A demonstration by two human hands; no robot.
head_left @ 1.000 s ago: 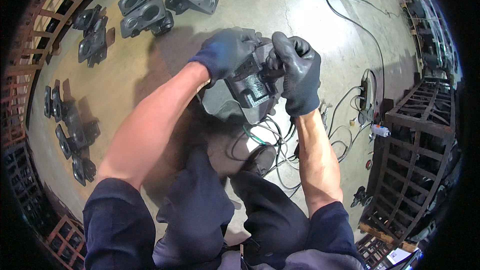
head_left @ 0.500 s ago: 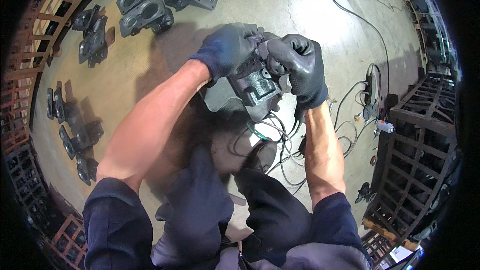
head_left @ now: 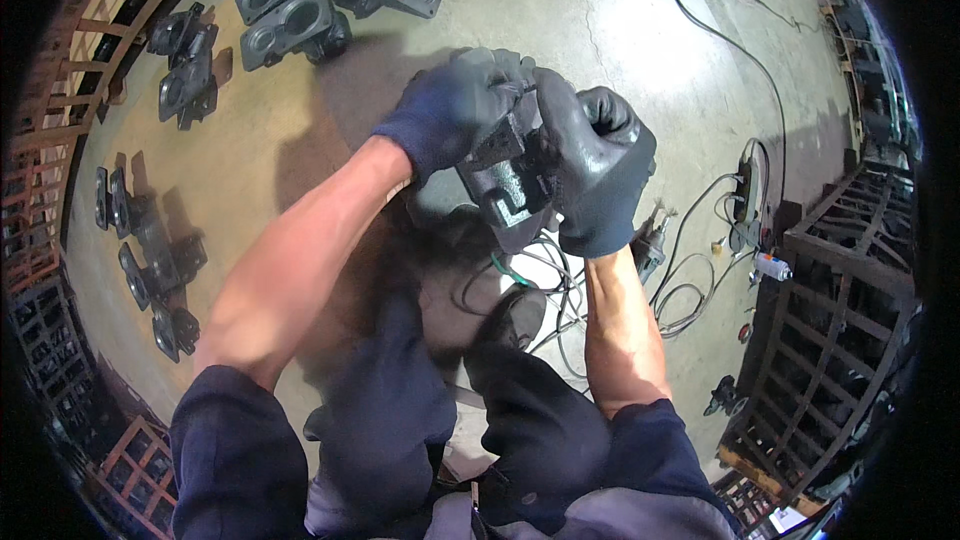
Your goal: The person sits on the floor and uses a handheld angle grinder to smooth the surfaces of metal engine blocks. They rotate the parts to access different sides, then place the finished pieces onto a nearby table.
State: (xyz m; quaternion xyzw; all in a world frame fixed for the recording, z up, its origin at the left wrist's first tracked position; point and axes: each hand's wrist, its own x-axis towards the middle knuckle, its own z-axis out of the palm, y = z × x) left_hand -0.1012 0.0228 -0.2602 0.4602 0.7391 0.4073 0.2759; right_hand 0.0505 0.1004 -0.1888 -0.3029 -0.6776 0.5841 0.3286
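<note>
A dark metal casting (head_left: 503,188) with a shiny, squarish raised face is in front of me, above my feet. Both my hands wear black-coated gloves with blue cuffs. My left hand (head_left: 455,110) is closed, its fingers curled over the far end of the casting. Close against it on the right side, my right hand (head_left: 597,155) is closed too, thumb side toward the left fingers. Whatever lies between the right fingertips is hidden by the glove.
Several similar castings (head_left: 290,15) stand on the floor at far left, more (head_left: 135,270) at left. Cables (head_left: 690,295), a die grinder (head_left: 652,245), a power strip (head_left: 745,200) and a white can (head_left: 772,266) lie at right. Metal crates (head_left: 830,340) and brown racks (head_left: 45,170) flank the floor.
My right hand has come nearer and turned, its back now covering more of the casting's right side. My left hand has shifted slightly left. The grinder has come into sight beside my right forearm.
</note>
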